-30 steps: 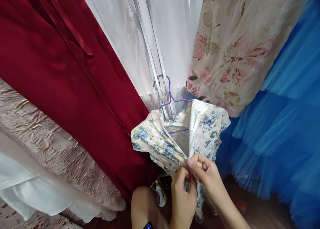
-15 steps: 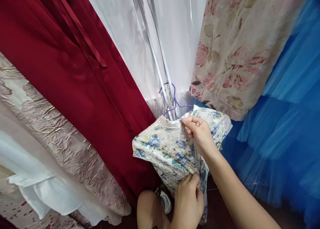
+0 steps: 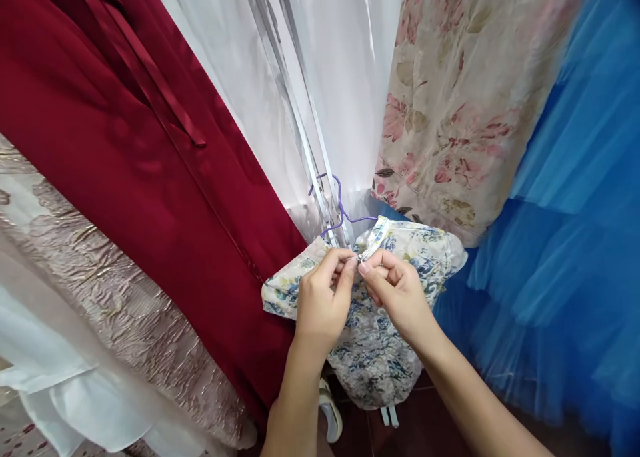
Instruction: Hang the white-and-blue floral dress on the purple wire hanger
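A small blue-and-yellow floral garment (image 3: 373, 370) hangs on a purple wire hanger (image 3: 345, 210), its cap sleeves spread to both sides. My left hand (image 3: 327, 297) is closed in a pinch on the neckline edge from the left. From the right, my right hand (image 3: 397, 290) pinches the same edge, fingertips almost touching the left ones. A tiny shiny bit shows between the fingertips, too small to name. The white inner edge of the neckline (image 3: 376, 236) is turned outward above my right hand.
Long gowns hang all round: a red one (image 3: 165, 210) and a textured beige one (image 3: 115, 297) at left, a white one (image 3: 345, 77) behind, a pink floral one (image 3: 450, 110) and a blue tulle one (image 3: 545, 244) at right. A shoe (image 3: 329, 414) rests on the dark tiled floor (image 3: 353, 424).
My left hand has risen from the lower front of the garment to its neckline, meeting my right hand there. The garment's lower part has swung or bunched, and its hem now shows.
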The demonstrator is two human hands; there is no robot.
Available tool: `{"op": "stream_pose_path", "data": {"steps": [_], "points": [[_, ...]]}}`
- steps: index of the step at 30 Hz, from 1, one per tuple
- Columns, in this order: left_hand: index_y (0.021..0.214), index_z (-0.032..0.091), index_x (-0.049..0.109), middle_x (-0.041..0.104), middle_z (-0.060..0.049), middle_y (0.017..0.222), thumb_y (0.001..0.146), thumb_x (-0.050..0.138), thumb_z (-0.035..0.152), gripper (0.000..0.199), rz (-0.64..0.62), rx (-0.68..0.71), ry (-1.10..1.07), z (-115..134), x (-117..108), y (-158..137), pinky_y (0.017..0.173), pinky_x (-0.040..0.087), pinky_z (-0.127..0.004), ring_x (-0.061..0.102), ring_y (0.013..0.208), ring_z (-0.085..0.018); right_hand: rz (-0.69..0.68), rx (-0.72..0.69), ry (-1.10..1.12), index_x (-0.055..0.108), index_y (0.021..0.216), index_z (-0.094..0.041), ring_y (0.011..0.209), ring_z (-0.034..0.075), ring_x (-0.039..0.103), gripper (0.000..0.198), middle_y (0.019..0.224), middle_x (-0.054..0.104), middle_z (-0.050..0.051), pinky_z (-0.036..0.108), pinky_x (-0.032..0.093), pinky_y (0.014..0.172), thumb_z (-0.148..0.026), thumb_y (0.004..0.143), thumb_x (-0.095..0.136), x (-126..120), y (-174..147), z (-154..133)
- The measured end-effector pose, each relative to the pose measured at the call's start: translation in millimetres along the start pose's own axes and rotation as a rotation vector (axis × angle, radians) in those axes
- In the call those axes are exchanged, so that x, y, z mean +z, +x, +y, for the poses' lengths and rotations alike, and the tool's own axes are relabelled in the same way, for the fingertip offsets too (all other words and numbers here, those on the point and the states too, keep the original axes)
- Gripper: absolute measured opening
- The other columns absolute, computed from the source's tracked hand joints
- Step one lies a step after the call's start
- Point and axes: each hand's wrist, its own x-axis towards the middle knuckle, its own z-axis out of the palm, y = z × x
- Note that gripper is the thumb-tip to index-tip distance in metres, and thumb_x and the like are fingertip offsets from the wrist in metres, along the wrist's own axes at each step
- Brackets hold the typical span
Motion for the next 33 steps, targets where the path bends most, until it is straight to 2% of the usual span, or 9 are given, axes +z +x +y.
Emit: {"op": "stream_pose_path", "data": {"steps": [3,9,15,19,22,24,27,29,33], "points": [[0.090,0.019,0.061,0.058,0.003,0.068,0.097,0.057,0.028,0.012,0.060,0.056,0.016,2,3,7,0.058,0.042,-0.019,0.054,0.060,-0.009,-0.040,-0.018,0.003,0.051,0.078,-0.020,0.044,0.006,0.026,0.025,0.049,0.037,-0.011,0.021,0.020,0.043,-0.035,0.094,0.062,-4,3,2],[0.092,0.017,0.060,0.057,0.002,0.066,0.095,0.060,0.033,0.016,0.272,-0.034,-0.187,-12,8,10,0.059,0.046,-0.021,0.057,0.061,-0.011,-0.099,-0.009,-0.014,0.051,0.080,-0.019,0.049,0.007,0.028,0.023,0.057,0.040,-0.009,0.023,0.020,0.047,-0.034,0.094,0.062,-7,5,20],[0.085,0.014,0.062,0.054,0.003,0.067,0.087,0.068,0.023,0.011,0.690,-0.134,-0.492,-64,-25,28,0.062,0.044,-0.018,0.052,0.062,-0.009,-0.178,0.105,-0.083,0.046,0.075,-0.020,0.049,0.008,0.024,0.030,0.054,0.033,-0.010,0.025,0.017,0.048,-0.036,0.096,0.060,-21,-20,37],[0.074,0.014,0.056,0.051,0.004,0.067,0.083,0.065,0.013,0.013,0.871,-0.384,-0.787,-109,-57,26,0.066,0.043,-0.017,0.051,0.063,-0.008,-0.226,0.159,-0.119,0.045,0.074,-0.020,0.051,0.008,0.025,0.033,0.055,0.032,-0.010,0.025,0.018,0.050,-0.039,0.097,0.059,-32,-36,36],[0.068,0.016,0.046,0.051,0.003,0.067,0.086,0.057,0.012,0.021,0.871,-0.616,-0.936,-138,-62,9,0.071,0.046,-0.020,0.054,0.064,-0.010,-0.268,0.215,-0.131,0.046,0.075,-0.019,0.052,0.008,0.029,0.034,0.056,0.037,-0.009,0.025,0.020,0.051,-0.042,0.096,0.059,-32,-45,39],[0.065,0.016,0.043,0.052,0.001,0.065,0.086,0.048,0.006,0.024,0.837,-0.775,-0.977,-152,-52,-8,0.070,0.048,-0.024,0.054,0.062,-0.012,-0.293,0.262,-0.119,0.047,0.077,-0.019,0.051,0.009,0.031,0.034,0.055,0.040,-0.008,0.025,0.022,0.051,-0.044,0.096,0.059,-31,-51,44],[0.063,0.016,0.043,0.051,-0.001,0.062,0.084,0.039,-0.002,0.027,0.770,-0.982,-1.046,-162,-17,-36,0.065,0.047,-0.026,0.053,0.056,-0.013,-0.276,0.308,-0.090,0.047,0.076,-0.020,0.049,0.009,0.033,0.035,0.053,0.043,-0.008,0.024,0.024,0.051,-0.046,0.096,0.058,-34,-61,50],[0.064,0.015,0.045,0.049,0.000,0.061,0.084,0.040,-0.002,0.027,0.725,-1.051,-1.092,-159,11,-54,0.062,0.046,-0.024,0.051,0.052,-0.011,-0.228,0.326,-0.084,0.047,0.076,-0.020,0.049,0.009,0.033,0.035,0.052,0.043,-0.008,0.025,0.024,0.052,-0.046,0.096,0.058,-44,-69,52],[0.078,0.015,0.056,0.060,-0.004,0.079,0.089,0.052,0.012,0.013,0.601,-1.045,-1.218,-133,60,-83,0.078,0.052,-0.031,0.065,0.077,-0.017,-0.004,0.330,-0.072,0.050,0.074,-0.020,0.050,0.010,0.031,0.034,0.052,0.042,-0.007,0.027,0.023,0.054,-0.044,0.095,0.060,-87,-87,55]]}}
